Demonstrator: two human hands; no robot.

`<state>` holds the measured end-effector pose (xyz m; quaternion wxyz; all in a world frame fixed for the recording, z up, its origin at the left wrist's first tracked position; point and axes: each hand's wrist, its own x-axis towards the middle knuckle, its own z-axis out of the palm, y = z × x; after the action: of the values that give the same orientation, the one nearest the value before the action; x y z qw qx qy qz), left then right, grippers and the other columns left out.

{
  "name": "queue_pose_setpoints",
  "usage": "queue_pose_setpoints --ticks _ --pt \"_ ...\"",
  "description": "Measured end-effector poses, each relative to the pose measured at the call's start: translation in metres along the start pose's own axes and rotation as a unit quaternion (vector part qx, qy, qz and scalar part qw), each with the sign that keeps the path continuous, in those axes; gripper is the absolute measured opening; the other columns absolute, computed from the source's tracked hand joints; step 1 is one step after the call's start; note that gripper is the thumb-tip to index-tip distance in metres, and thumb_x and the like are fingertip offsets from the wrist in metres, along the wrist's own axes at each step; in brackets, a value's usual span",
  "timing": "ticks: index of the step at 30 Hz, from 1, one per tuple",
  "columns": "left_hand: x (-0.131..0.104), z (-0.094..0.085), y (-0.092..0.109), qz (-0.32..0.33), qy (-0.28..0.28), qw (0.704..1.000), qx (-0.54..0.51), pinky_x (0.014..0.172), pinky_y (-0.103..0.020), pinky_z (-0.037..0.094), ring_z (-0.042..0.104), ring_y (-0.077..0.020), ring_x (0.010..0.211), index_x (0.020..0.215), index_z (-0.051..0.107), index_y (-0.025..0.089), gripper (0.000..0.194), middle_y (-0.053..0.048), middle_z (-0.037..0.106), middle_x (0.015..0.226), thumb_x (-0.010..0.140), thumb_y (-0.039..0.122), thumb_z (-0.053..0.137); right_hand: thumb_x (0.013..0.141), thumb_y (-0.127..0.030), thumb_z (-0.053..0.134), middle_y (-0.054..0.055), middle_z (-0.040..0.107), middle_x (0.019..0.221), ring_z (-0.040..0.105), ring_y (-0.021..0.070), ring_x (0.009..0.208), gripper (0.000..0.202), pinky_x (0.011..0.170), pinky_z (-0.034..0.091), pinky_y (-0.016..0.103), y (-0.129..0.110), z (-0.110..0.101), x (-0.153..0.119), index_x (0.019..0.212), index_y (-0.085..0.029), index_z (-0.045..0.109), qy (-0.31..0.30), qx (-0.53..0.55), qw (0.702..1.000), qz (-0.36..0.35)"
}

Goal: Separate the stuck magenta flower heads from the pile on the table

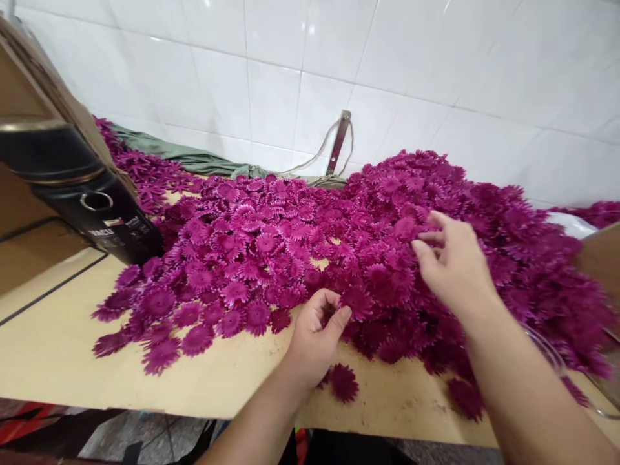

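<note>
My left hand [317, 339] is near the front of the table, thumb and forefinger pinched at the edge of a magenta artificial flower head [357, 301]. My right hand [450, 261] hovers over the right side of the flower pile [252, 239], its thumb and forefinger apart. Just beyond those fingertips lies a lighter, slightly blurred flower head [405, 227]; a gap seems to separate them. Below my left hand, a single flower head [344, 383] rests on the tabletop. Layered, toothed petals make up the pile, which rises highest at the right.
A black vacuum flask [87, 187] leans at the left beside a cardboard box [43, 84]. Green cloth [179, 152] runs along the white tiled wall [271, 39]. A metal strip with cord [339, 142] stands against the wall. The tan tabletop [232, 381] ends at the front.
</note>
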<state>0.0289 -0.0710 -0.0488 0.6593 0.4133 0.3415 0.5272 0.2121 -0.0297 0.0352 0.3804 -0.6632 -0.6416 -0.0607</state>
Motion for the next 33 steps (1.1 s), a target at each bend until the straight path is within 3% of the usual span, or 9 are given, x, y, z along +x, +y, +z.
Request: queue_pose_setpoints --ticks 2,6,11,16,21,26,28,31,33 --pt "0.001 0.000 0.000 -0.009 0.003 1.000 0.001 0.056 -0.022 0.032 0.036 -0.0091 0.058 0.069 0.046 0.018 0.029 0.005 0.042 0.061 0.066 0.040 0.064 0.078 -0.028 0.049 0.013 0.059 0.099 0.059 0.0220 0.086 0.032 0.075 0.049 0.041 -0.014 0.008 -0.022 0.107 -0.016 0.054 -0.105 0.082 0.991 0.005" --pt "-0.001 -0.003 0.000 -0.008 0.003 1.000 0.015 0.058 -0.022 0.034 0.038 -0.0093 0.059 0.069 0.049 0.017 0.023 0.004 0.043 0.062 0.067 0.035 0.063 0.076 -0.033 0.052 0.005 0.065 0.080 0.061 0.0169 0.074 0.023 0.067 0.050 0.031 -0.036 0.026 -0.055 0.091 -0.017 0.060 -0.298 0.241 0.922 0.050" --pt "-0.003 -0.002 0.004 -0.011 0.036 0.999 0.021 0.066 -0.024 0.037 0.044 -0.0121 0.068 0.076 0.055 0.017 0.016 0.002 0.049 0.069 0.067 0.029 0.062 0.077 -0.029 0.050 -0.001 0.057 0.058 0.051 0.0120 0.053 0.015 0.051 0.042 0.025 -0.034 0.037 -0.064 0.071 -0.017 0.056 -0.260 0.227 0.936 0.065" --pt "-0.002 -0.002 0.001 -0.034 -0.008 0.999 0.013 0.065 -0.025 0.036 0.043 -0.0120 0.066 0.072 0.052 0.017 0.025 0.002 0.047 0.066 0.067 0.039 0.063 0.082 -0.027 0.043 0.001 0.057 0.059 0.051 0.0134 0.054 0.019 0.052 0.037 0.026 -0.039 0.040 -0.071 0.066 -0.018 0.052 -0.202 0.094 0.975 -0.009" --pt "0.002 -0.004 -0.007 -0.043 0.030 0.998 0.036 0.055 -0.023 0.031 0.037 -0.0092 0.057 0.061 0.047 0.016 0.031 0.004 0.043 0.058 0.066 0.042 0.064 0.085 -0.028 0.039 0.001 0.054 0.055 0.050 0.0137 0.052 0.027 0.051 0.035 0.026 -0.044 0.043 -0.074 0.061 -0.020 0.047 -0.182 0.038 0.981 -0.053" --pt "0.001 -0.006 -0.009 -0.042 0.038 0.998 0.006 0.050 -0.021 0.024 0.028 -0.0072 0.052 0.058 0.039 0.018 0.038 0.007 0.035 0.053 0.065 0.045 0.065 0.079 -0.033 0.052 0.007 0.059 0.079 0.055 0.0182 0.073 0.016 0.065 0.044 0.031 -0.042 0.033 -0.072 0.084 -0.017 0.053 -0.147 0.084 0.983 -0.073" --pt "0.000 -0.007 -0.008 -0.047 0.029 0.998 -0.001 0.049 -0.021 0.023 0.027 -0.0070 0.052 0.058 0.038 0.018 0.041 0.007 0.034 0.054 0.064 0.048 0.066 0.078 -0.029 0.055 0.007 0.060 0.085 0.056 0.0181 0.078 0.016 0.070 0.045 0.032 -0.042 0.029 -0.070 0.089 -0.018 0.055 -0.206 0.132 0.967 -0.063" --pt "-0.001 -0.007 -0.008 -0.063 0.018 0.998 -0.006 0.049 -0.021 0.022 0.026 -0.0070 0.051 0.058 0.036 0.019 0.045 0.007 0.032 0.054 0.060 0.051 0.068 0.079 -0.026 0.051 0.002 0.062 0.075 0.057 0.0145 0.070 0.009 0.065 0.046 0.027 -0.041 0.025 -0.065 0.080 -0.019 0.057 -0.348 0.235 0.907 -0.003" --pt "-0.001 -0.007 -0.008 -0.070 0.006 0.997 -0.010 0.049 -0.021 0.022 0.026 -0.0071 0.052 0.057 0.036 0.018 0.047 0.007 0.031 0.054 0.059 0.053 0.068 0.076 -0.028 0.053 0.000 0.060 0.068 0.056 0.0127 0.064 0.011 0.060 0.045 0.025 -0.040 0.024 -0.062 0.074 -0.018 0.056 -0.382 0.288 0.877 0.037"
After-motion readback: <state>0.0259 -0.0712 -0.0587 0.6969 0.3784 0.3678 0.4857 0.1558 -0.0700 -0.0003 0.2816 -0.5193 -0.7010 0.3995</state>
